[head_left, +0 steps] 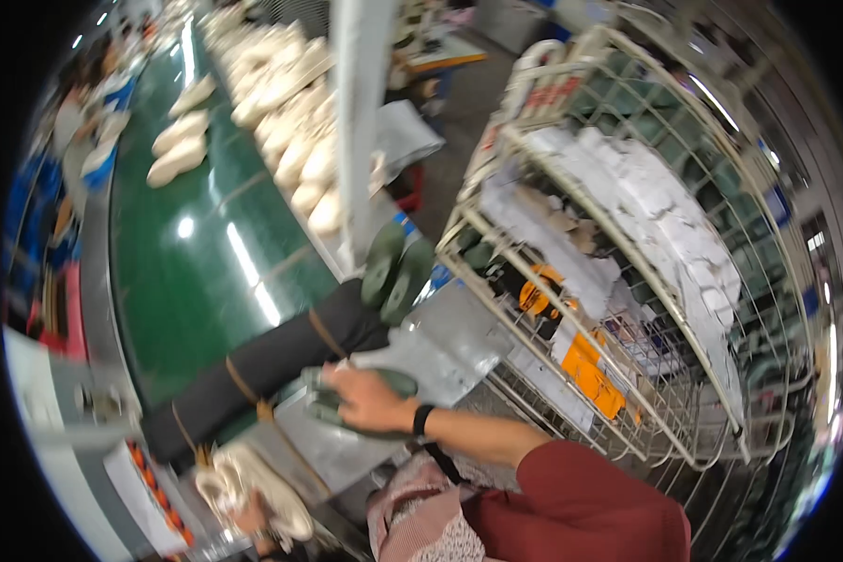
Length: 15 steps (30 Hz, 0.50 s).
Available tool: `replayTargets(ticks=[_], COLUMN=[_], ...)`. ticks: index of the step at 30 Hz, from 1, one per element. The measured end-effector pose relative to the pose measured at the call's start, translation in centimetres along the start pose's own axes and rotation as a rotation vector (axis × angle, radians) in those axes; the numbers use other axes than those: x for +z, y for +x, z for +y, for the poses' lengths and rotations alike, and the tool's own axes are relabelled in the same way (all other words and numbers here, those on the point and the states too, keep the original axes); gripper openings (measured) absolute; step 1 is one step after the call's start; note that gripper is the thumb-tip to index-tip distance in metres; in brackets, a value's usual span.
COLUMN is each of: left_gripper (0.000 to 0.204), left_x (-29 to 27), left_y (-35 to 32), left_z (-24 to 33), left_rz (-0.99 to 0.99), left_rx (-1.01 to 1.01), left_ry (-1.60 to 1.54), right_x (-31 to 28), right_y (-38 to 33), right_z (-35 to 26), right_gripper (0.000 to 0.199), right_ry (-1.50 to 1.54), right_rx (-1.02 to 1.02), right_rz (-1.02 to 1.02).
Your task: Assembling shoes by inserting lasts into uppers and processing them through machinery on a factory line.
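My right hand (pixel 373 399), with a dark band at the wrist, reaches over a pair of dark green shoe lasts (pixel 390 382) lying on a metal table. Its fingers are closed round one of them. Lower left, my left hand (pixel 250 515) is at a pair of cream shoes (pixel 286 492), its fingers bent against one shoe and partly blurred. Another pair of green shoe lasts (pixel 405 292) stands at the far edge of the metal table (pixel 454 342), beside a black padded roll (pixel 281 354) tied with tan cords.
A green conveyor belt (pixel 183 309) runs away beyond the roll, carrying several cream shoes (pixel 180 150). More cream shoes (pixel 290 122) are heaped along its right side, behind a white post (pixel 354 140). On the right stands a wire cart (pixel 628 244) holding white and green items.
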State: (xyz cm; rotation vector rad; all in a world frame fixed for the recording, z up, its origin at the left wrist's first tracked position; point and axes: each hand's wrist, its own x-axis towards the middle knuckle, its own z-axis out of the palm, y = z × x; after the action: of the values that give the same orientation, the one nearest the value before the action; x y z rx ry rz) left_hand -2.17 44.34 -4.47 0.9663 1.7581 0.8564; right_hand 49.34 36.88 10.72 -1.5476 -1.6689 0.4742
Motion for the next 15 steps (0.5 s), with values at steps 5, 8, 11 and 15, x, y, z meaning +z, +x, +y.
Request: replayTargets(ticks=[5,8,11,15], left_gripper=[0.069,0.065,0.072,0.062], left_x=[10.5,7.5,12.8,21.0], left_y=[-3.4,-8.4,-3.2,4.2], left_z=[16.5,25.9,31.5,40.0], left_rz=[-0.394,-0.429,-0.445,-0.519], left_rx=[0.361,0.506,0.818,1.13], left_ry=[0.445,0.472,0.784,0.806], right_x=[3.3,5.7,2.9,3.3], right_y=[-1.1,-0.3,0.0,-1.7], right_z=[-0.9,0.2,-0.8,-2.1], right_gripper=[0.084,0.081,0.073,0.069], right_ry=[-0.348,-0.178,-0.106,-0.155], right_rx=[0.028,-0.028,0.05,0.033], right_rz=[-0.2,-0.17,-0.319,-0.423])
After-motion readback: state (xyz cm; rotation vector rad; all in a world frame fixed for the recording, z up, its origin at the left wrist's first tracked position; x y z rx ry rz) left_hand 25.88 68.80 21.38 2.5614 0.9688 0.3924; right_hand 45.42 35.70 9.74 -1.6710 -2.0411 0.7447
